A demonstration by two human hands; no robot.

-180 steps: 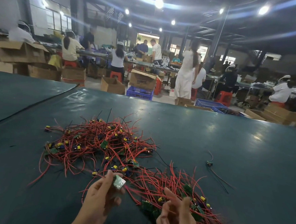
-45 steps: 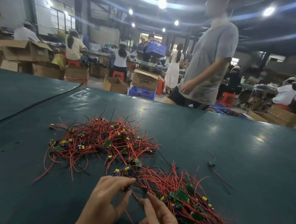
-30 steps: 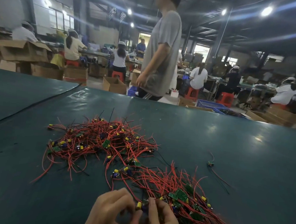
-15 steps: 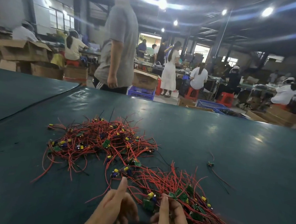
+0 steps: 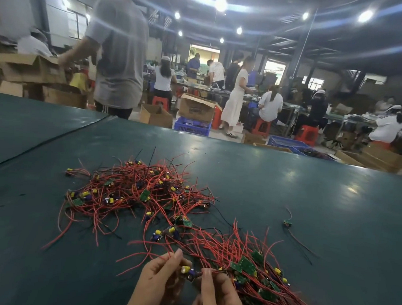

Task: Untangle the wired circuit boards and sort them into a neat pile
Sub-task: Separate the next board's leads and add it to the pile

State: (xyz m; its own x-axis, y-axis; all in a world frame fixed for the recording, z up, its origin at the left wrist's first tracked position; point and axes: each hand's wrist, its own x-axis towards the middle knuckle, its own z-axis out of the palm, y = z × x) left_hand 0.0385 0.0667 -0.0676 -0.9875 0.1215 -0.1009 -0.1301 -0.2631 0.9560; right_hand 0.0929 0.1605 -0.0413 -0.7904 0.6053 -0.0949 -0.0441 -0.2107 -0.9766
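Two heaps of red-wired boards sit on the green table mat. The tangled heap is mid-table, and the neater pile lies just right of the hands, down by the near edge. Left hand and right hand both pinch one wired board with a yellow capacitor, held between them right against the neater pile. One stray board lies apart on the right. Loads of bare mat on both sides and up to the far edge, where a person in a grey shirt stands by cardboard boxes. A seam cuts diagonally across the left side.
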